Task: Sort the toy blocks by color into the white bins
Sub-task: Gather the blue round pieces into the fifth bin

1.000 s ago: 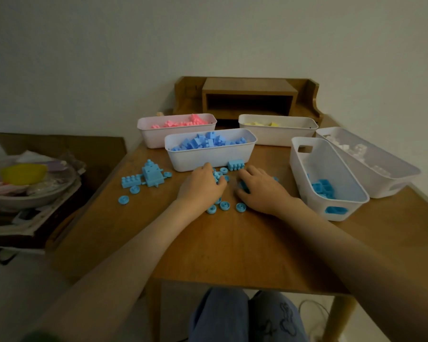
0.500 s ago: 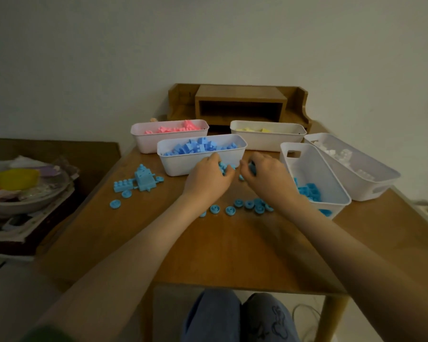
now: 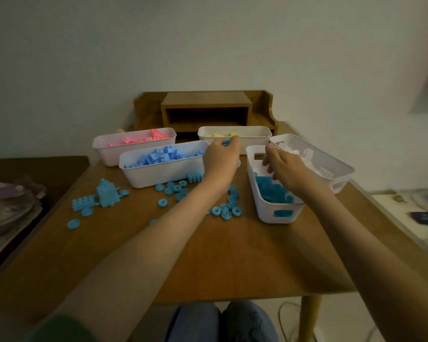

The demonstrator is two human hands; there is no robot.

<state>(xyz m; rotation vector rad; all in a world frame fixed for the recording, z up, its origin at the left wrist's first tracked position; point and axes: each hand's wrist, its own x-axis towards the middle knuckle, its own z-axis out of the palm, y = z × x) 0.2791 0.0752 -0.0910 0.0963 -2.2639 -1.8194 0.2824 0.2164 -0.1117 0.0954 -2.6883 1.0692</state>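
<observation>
Several white bins stand on the wooden table (image 3: pixel 232 255): pink blocks (image 3: pixel 134 154), pale blue blocks (image 3: pixel 163 171), yellow blocks (image 3: pixel 252 141), white blocks (image 3: pixel 341 174), and a darker-blue bin (image 3: pixel 277 213) at the right. My left hand (image 3: pixel 220 161) is raised between the pale blue and yellow bins, closed on small blue round pieces. My right hand (image 3: pixel 284 171) hangs over the darker-blue bin, fingers loosely apart and pointing down, with no piece showing in it. Loose blue round pieces (image 3: pixel 224 211) lie under my left forearm. A built blue block figure (image 3: pixel 106 193) sits at the left.
A toothed blue brick (image 3: pixel 195 177) lies against the pale blue bin. A wooden shelf unit (image 3: pixel 205 112) stands at the table's back against the wall. A cluttered low surface with a bowl (image 3: pixel 8 206) is at the left, and more clutter (image 3: pixel 418 211) is at the right.
Both hands rose from the loose pieces. The left hand lifted toward the back with blue pieces; the right hand moved right over the darker-blue bin.
</observation>
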